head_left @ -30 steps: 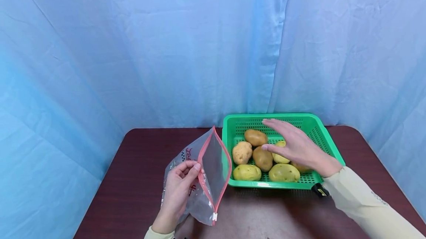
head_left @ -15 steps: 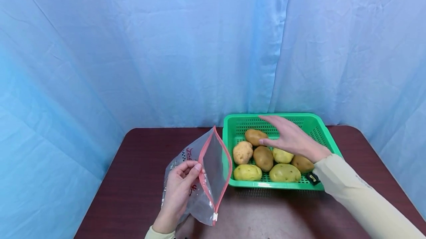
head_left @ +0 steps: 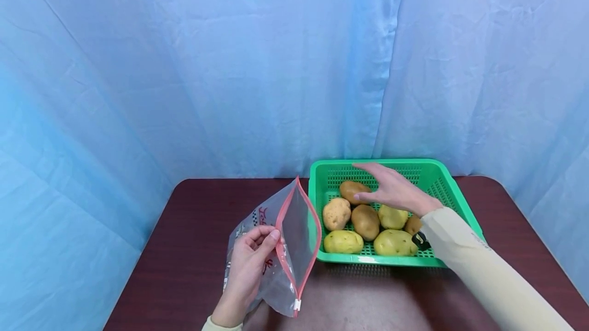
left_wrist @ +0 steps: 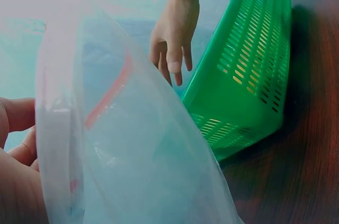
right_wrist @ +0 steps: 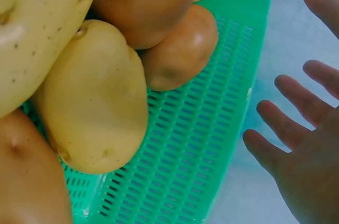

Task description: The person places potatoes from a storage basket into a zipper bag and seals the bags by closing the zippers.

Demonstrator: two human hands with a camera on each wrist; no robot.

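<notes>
Here's the left hand (head_left: 250, 259), thumb and curled fingers pinching the red zip lip of a clear bag (head_left: 271, 282). The bag's mouth gapes toward the right hand (head_left: 393, 188), with the white slider (head_left: 297, 304) on the near side of that pinch. And the right hand? Fingers spread, holding nothing, poised over the green basket (head_left: 414, 161). Potatoes lie in the basket beneath it: a brown potato (head_left: 352, 191) just by the thumb, a yellow potato (head_left: 342, 242) lower down, toward the left hand.

The smart play, I'd say: drop the palm over one potato, thumb on one side, fingers wrapping the other, because those rounded skins could roll from a fingertip pinch. The brown one looks handiest. Mind the black wrist device (head_left: 420, 241), hanging low behind the right hand; it could knock a neighbour. Meanwhile the left should hold that lip steady and drawn back, as thin film may well fold shut.
</notes>
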